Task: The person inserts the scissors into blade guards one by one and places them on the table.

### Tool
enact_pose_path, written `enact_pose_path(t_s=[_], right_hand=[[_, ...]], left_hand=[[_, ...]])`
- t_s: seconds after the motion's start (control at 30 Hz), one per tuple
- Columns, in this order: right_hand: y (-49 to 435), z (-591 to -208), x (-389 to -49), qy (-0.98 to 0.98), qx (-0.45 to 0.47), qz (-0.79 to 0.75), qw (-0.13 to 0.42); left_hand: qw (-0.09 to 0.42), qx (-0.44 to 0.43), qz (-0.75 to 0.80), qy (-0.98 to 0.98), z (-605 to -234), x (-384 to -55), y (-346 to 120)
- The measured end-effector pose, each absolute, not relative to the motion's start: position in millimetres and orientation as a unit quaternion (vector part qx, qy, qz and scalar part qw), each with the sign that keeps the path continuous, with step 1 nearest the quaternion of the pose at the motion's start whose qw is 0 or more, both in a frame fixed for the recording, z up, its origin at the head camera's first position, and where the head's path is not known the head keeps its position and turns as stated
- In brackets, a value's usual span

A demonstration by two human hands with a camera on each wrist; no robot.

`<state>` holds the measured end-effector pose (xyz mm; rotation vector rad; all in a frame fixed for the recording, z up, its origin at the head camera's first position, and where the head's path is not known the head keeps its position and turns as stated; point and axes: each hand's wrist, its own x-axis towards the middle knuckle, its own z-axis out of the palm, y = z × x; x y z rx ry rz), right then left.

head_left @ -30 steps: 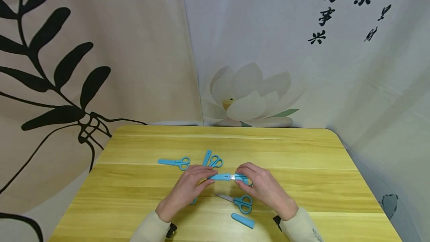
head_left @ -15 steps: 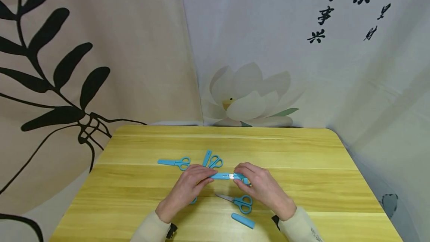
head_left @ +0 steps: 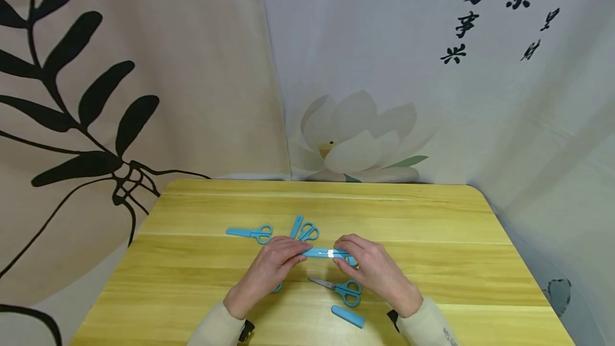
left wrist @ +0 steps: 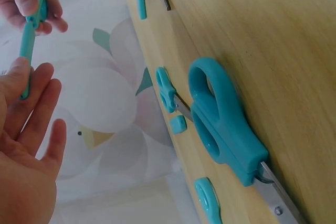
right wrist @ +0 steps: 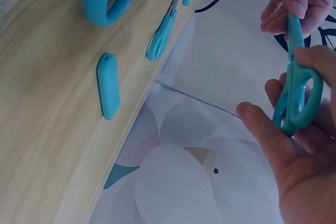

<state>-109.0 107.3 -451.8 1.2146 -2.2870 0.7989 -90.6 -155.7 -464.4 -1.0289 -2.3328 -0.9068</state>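
Observation:
My left hand (head_left: 272, 261) pinches one end of a blue blade cover (head_left: 317, 252) between thumb and fingers. From the other side, my right hand (head_left: 376, 269) grips the blue handles of a pair of scissors (right wrist: 298, 95). The blades sit in the cover, with a short strip of bare metal showing between cover and handles in the head view. Both hands hold the pair level above the table. Just in front of them lies another pair of scissors (head_left: 348, 291), blades bare, with a loose blue cover (head_left: 348, 316) nearer the front edge.
Behind the hands on the wooden table (head_left: 456, 239) lie covered scissors (head_left: 249, 233), plus scissors (head_left: 309, 232) beside a separate cover (head_left: 296, 225). Another pair's blue handle (head_left: 278, 286) peeks out under the left hand; in the left wrist view these scissors (left wrist: 226, 124) show bare blades.
My right hand has shifted slightly left with the scissors, and the strip of bare blade looks a little shorter. My left hand and the things on the table stay about the same.

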Motion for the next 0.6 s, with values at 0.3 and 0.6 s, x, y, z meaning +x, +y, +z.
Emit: enact_pose_path(t_s=[0.3, 0.6], right_hand=[[105.3, -452.6, -108.2, -0.825, 0.437, 0.289, 0.212], [105.3, -453.4, -108.3, -0.825, 0.439, 0.287, 0.212]], left_hand=[[0.216, -0.371, -0.333, -0.840, -464.7, -90.1, -156.4], [0.216, -0.375, -0.338, -0.836, -463.6, -88.9, -154.2]])
